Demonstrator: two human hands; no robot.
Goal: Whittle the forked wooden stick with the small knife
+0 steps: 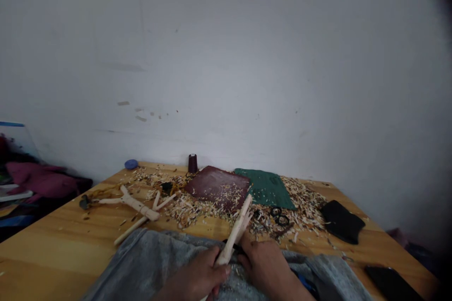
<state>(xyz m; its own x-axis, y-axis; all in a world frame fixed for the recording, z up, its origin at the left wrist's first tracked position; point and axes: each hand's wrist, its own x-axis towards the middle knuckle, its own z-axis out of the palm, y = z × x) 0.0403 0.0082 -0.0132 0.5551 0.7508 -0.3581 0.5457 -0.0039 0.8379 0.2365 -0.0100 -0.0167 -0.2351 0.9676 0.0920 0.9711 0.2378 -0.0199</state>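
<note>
My left hand (197, 275) is closed around the lower part of a peeled, pale forked stick (235, 233), its thumb along the wood. The stick slants up and to the right, its two prongs at the top. Close beside it, my right hand (263, 261) is closed with the knuckles up. A dark, narrow blade-like tool (237, 247) shows between that hand and the stick; its handle is hidden. Beneath both hands lies a grey cloth (162, 254), sprinkled with fine shavings.
Wood shavings (190, 209) cover much of the table (52, 249). Other peeled forked sticks (139, 207) lie at left. Behind are a maroon sheet (215, 183), a green sheet (268, 188) and a thread spool (192, 163). Black flat objects (342, 222) sit at right, before the wall.
</note>
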